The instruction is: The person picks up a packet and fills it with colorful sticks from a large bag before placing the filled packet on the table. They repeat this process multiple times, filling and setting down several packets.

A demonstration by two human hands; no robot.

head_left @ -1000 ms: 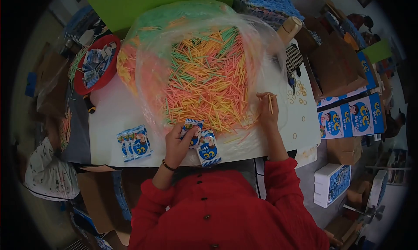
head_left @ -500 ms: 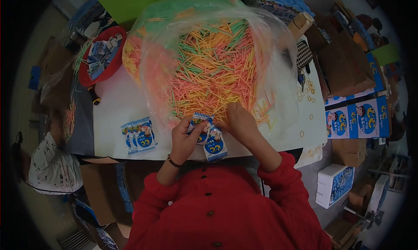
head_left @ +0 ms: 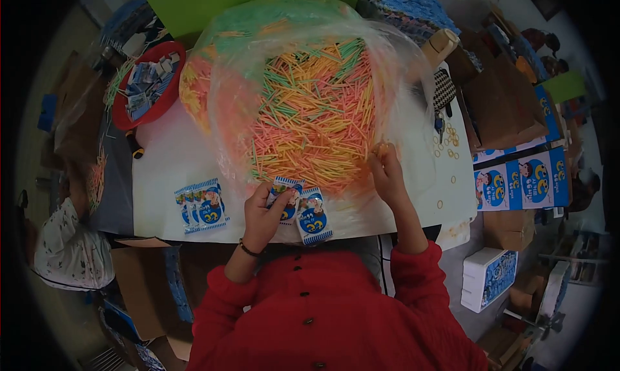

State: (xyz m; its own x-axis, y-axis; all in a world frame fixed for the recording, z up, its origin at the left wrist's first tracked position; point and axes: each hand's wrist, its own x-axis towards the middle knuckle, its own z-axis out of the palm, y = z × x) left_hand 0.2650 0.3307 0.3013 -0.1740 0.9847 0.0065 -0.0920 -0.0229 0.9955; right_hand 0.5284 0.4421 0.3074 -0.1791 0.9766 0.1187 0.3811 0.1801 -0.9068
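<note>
My left hand [head_left: 261, 217] pinches a small blue-and-white printed packet [head_left: 288, 193] between thumb and fingers, just above the table's front edge. A second packet [head_left: 314, 217] of the same kind lies beside it, slightly overlapped. My right hand [head_left: 387, 176] is at the right front rim of a large clear plastic bag [head_left: 226, 106]. Its fingers are drawn together; whatever is between them is too small to make out. Thin pink, yellow, orange and green sticks [head_left: 316, 122] fill the bag's open mouth. Left of my left hand, several overlapping packets [head_left: 203, 206] lie flat on the table.
A red basin [head_left: 158, 116] of packets stands at the back left, with a black-and-yellow tool handle [head_left: 135, 145] below. Keys [head_left: 439, 122] and rubber bands [head_left: 452, 138] lie right. Printed cartons [head_left: 523, 184] are stacked beyond the right edge. Another person [head_left: 71, 248] is at far left.
My right hand has moved right and up, away from the packets to the bag's right rim. My left hand still holds its packet. The view has shifted slightly.
</note>
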